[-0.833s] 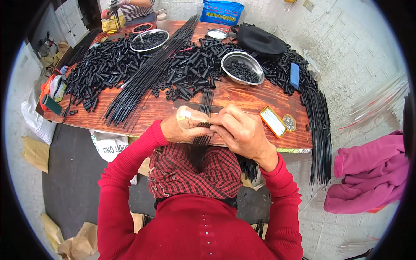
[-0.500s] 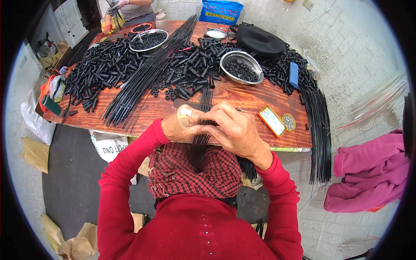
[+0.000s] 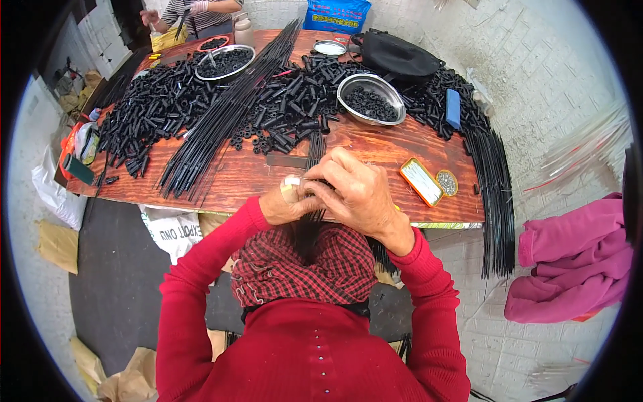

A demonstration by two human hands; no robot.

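At the table's front edge, my left hand (image 3: 287,202) and my right hand (image 3: 356,194) meet fingertip to fingertip. A small patch (image 3: 293,189) sits on the back of the left one. My right thumb and fingers are pinched together; what lies in the pinch is too small to make out. The left fingers are bent and partly hidden by the right hand. Under both hands, a bundle of thin black rods (image 3: 316,149) runs from the tabletop down to my lap, over a red and black checked cloth (image 3: 268,264). A flat dark bar (image 3: 287,161) lies beside the rods.
Heaps of short black tubes (image 3: 151,110) and a long rod bundle (image 3: 228,110) cover much of the table. Steel bowls (image 3: 402,114) hold small black rings. An orange-rimmed tin (image 3: 420,181) and a small round dish (image 3: 447,181) stand right. A co-worker's gloved hand (image 3: 199,7) shows far left.
My left hand has shifted a little right and down, closer under my right fingers. More of the flat bar shows. The co-worker's bare hand has risen and moved left.
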